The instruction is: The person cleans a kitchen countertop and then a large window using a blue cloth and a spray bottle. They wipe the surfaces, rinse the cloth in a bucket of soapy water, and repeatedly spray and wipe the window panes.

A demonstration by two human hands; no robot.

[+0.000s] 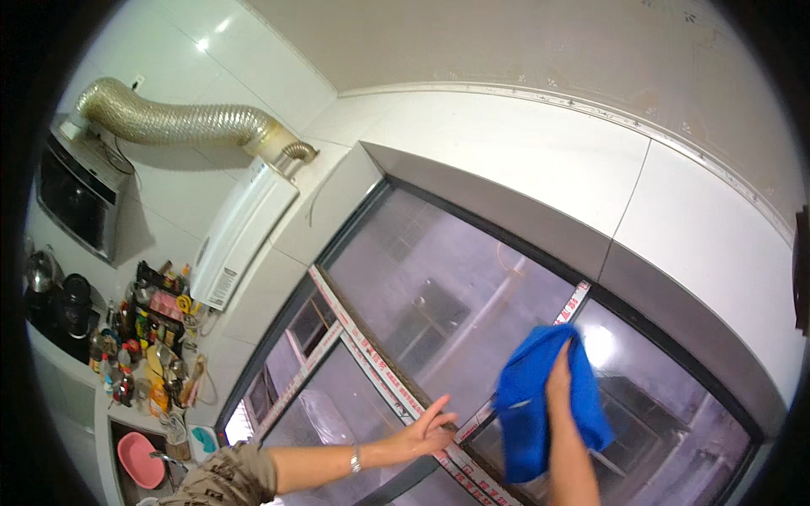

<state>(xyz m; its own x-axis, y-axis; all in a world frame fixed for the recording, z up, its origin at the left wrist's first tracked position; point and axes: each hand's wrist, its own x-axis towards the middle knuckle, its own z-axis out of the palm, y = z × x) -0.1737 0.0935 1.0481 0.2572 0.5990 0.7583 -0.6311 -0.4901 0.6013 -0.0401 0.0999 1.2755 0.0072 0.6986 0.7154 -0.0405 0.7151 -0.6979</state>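
Observation:
A bright blue cloth hangs over my right hand, which grips it against the window glass near the upright frame bar. The cloth drapes down on both sides of my wrist and covers part of that bar. My left hand, with a metal watch or bracelet at the wrist, is at the window's horizontal frame bar. Its fingers are spread and hold nothing; whether they touch the bar I cannot tell. Red-and-white printed tape runs along the bars.
On the left wall, a white water heater joins a silver flexible duct beside a dark range hood. Below are crowded bottles and jars, and a pink basin in the sink. White tiles border the window.

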